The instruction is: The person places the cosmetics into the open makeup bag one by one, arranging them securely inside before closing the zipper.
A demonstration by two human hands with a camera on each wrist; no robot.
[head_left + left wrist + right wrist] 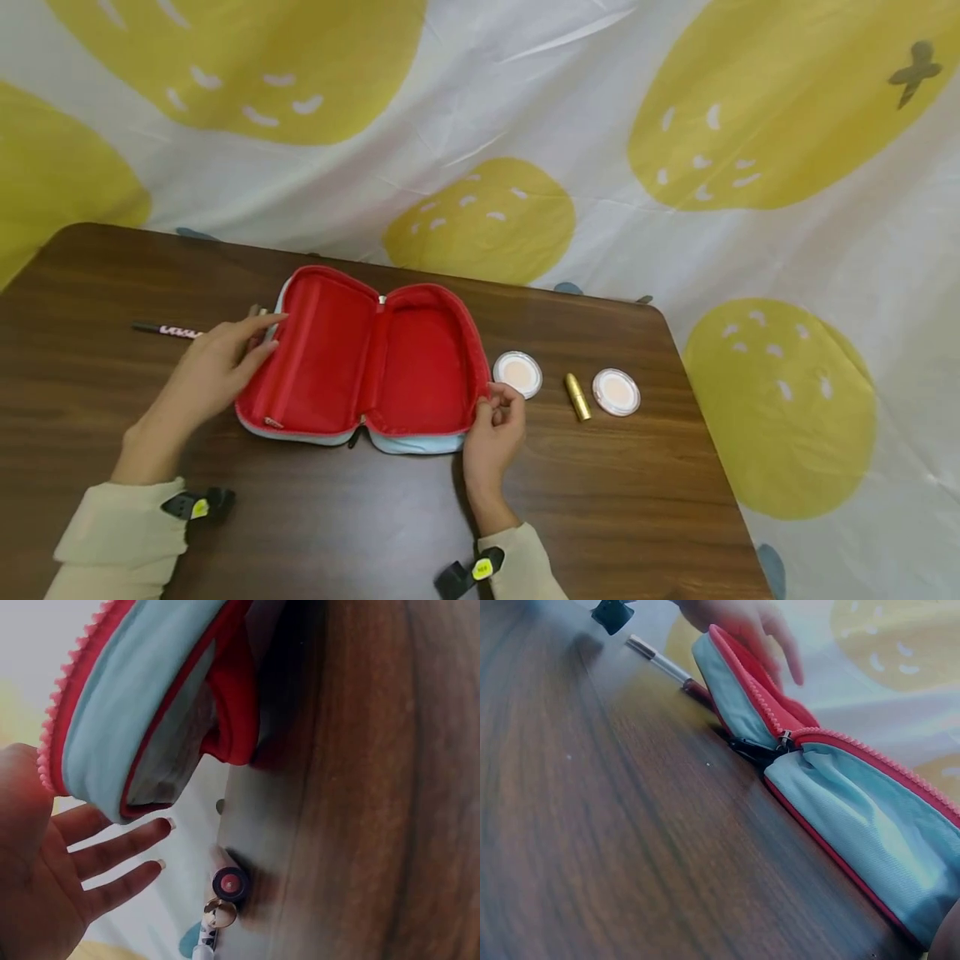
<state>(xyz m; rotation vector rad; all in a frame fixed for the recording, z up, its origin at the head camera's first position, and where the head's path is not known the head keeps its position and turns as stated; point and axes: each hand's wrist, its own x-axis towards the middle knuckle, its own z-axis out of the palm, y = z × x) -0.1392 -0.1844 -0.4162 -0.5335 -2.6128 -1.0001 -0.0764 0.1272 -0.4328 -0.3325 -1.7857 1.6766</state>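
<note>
Open pouch (367, 362) lies between hands: left hand (213, 367) fingers straight on left rim; right hand (495, 433) pinches right rim.

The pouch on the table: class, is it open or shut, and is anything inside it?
Open. The pouch lies spread flat, both red-lined halves facing up, zipper undone around the rim. Nothing shows inside either half.

One open pouch (367, 362), red inside and pale blue outside, lies on the one brown tabletop (600, 500). Two round compacts sit to its right, one (517, 373) just beside it and one (616, 392) farther out. One gold lipstick tube (577, 397) lies between them. One dark pencil (167, 330) lies to the left. Two hands are in view, the left hand (213, 367) and the right hand (493, 433).
</note>
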